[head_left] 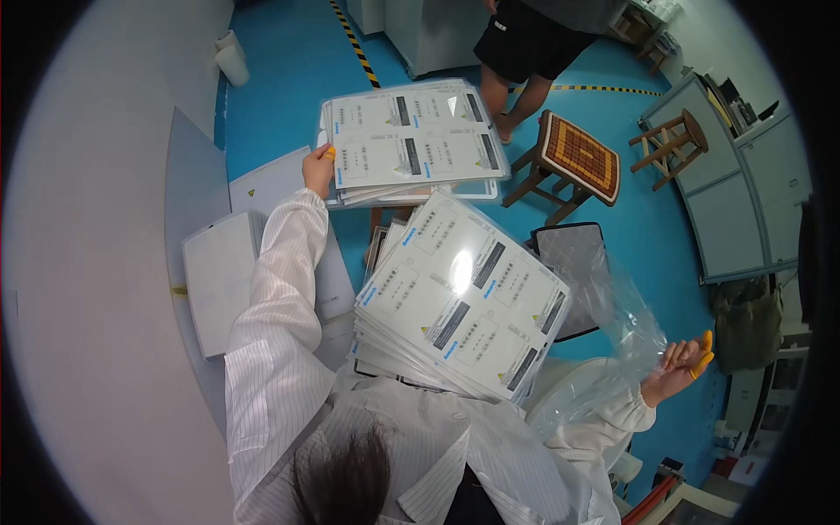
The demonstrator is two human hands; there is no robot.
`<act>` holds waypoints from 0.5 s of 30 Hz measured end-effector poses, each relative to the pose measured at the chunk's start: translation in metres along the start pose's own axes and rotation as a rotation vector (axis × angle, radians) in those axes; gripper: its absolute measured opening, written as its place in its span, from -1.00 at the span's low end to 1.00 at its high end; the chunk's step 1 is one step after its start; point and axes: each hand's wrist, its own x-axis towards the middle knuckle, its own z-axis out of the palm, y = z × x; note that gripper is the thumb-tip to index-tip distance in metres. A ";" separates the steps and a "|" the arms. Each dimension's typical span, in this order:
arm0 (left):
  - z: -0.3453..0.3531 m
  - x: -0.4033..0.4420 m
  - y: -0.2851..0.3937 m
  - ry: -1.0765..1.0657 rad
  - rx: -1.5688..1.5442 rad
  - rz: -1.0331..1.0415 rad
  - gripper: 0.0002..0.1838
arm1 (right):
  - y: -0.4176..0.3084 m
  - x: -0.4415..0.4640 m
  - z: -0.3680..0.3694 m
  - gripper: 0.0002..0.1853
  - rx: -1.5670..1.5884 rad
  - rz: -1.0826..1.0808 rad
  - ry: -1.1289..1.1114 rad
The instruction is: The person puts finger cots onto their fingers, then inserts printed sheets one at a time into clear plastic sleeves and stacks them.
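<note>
- The left hand point(319, 171) is clamped on the left edge of the far stack point(376, 144), thumb on top; its other fingers are mostly hidden.
- The far stack of printed sheets lies ahead and to the right of that hand, its long axis running roughly crosswise; what bears it is hidden.
- The right hand point(678, 372) is out to the side, fingers curled and seemingly closed on the clear film point(643, 337), which trails from them toward the body and over the sleeve.
- The near stack point(420, 289) sits between the two arms, close to the chest, with neither hand on it. It lies to the left of the right hand and nearer the body than the left hand, its long axis slanting from far left to near right.
- The near stack's far corner comes right up to the far stack's near edge; whether they touch, I cannot tell. Its support is hidden too.
- Left of the left sleeve, a white pile point(219, 280) rests against a grey surface point(188, 188).
- Beyond the film lies a dark-edged panel point(573, 249).
- Farther out on the blue floor point(634, 114) are a stool with a beaded seat point(580, 157), a round stool point(684, 131), cabinets point(731, 214) and a standing person point(534, 52).
</note>
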 end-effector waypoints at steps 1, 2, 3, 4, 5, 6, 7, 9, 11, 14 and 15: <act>-0.002 -0.006 0.007 0.008 0.011 -0.056 -0.67 | 0.010 -0.009 0.016 -0.55 -0.047 0.097 -0.084; -0.008 -0.004 0.003 0.086 0.175 0.014 -0.72 | 0.021 -0.019 0.033 -0.49 -0.091 0.195 -0.168; -0.015 -0.010 0.003 0.100 0.182 0.011 -0.72 | 0.037 -0.030 0.050 -0.44 -0.177 0.234 -0.247; -0.021 -0.020 0.005 0.050 0.317 0.161 -0.72 | 0.055 -0.044 0.066 -0.38 -0.263 0.270 -0.326; -0.024 -0.034 0.008 -0.006 0.451 0.311 -0.73 | 0.072 -0.058 0.082 -0.37 -0.254 0.407 -0.424; -0.026 -0.058 0.019 -0.112 0.432 0.224 -0.77 | 0.088 -0.075 0.098 -0.36 -0.244 0.541 -0.521; -0.030 -0.078 0.019 -0.239 0.414 0.096 -0.77 | 0.103 -0.094 0.116 -0.44 -0.307 0.564 -0.638; -0.049 -0.114 0.002 -0.451 0.474 -0.020 -0.78 | 0.126 -0.128 0.155 -0.58 -0.453 0.546 -0.905; -0.064 -0.162 -0.003 -0.556 0.719 0.030 -0.78 | 0.149 -0.159 0.171 -0.70 -0.438 0.633 -1.133; -0.064 -0.234 0.025 -0.567 0.865 -0.011 -0.81 | 0.190 -0.201 0.168 -0.72 -0.524 0.664 -1.224; -0.066 -0.246 0.020 -0.563 0.865 -0.015 -0.81 | 0.199 -0.207 0.165 -0.72 -0.521 0.667 -1.229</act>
